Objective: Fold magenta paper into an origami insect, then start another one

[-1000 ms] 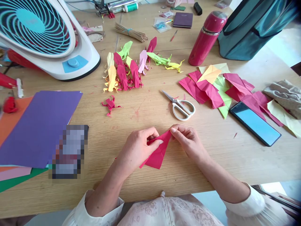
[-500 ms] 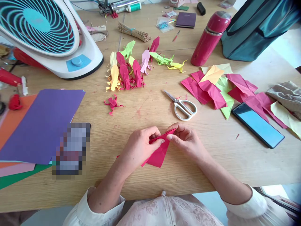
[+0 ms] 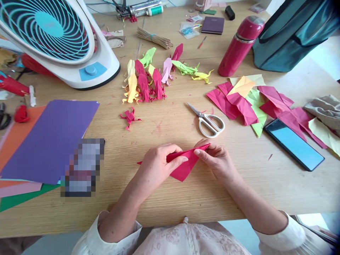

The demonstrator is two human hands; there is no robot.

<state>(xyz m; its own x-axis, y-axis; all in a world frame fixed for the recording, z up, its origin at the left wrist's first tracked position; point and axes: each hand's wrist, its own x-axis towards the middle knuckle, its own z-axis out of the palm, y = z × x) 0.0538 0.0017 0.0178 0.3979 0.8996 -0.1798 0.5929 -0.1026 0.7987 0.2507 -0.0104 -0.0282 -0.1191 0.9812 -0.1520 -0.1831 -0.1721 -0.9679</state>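
Note:
Between my hands is a red sheet of origami paper (image 3: 183, 170), creased and folded over along its top edge. My left hand (image 3: 163, 161) pinches it on the left, thumb in front and fingers behind. At the upper right corner my right hand (image 3: 214, 156) grips the same fold, its thumb lying on the front. A thin red tip of the paper sticks out left of my left hand. Just beyond my hands lie scissors (image 3: 208, 122) with white handles, blades apart. A small red folded paper figure (image 3: 130, 117) lies to the left of them.
Several folded paper figures (image 3: 143, 85) stand farther back. Creased paper pieces (image 3: 236, 102) and a phone (image 3: 294, 143) lie on the right, near a red flask (image 3: 241, 46) and a teal bag (image 3: 287, 42). At left are a fan (image 3: 61, 39), coloured paper sheets (image 3: 47, 141) and a blurred-out device (image 3: 86, 166).
My right hand has shifted right along the fold, apart from my left. The red paper is now spread wider, and its lower point hangs nearer the middle. The view has shifted slightly.

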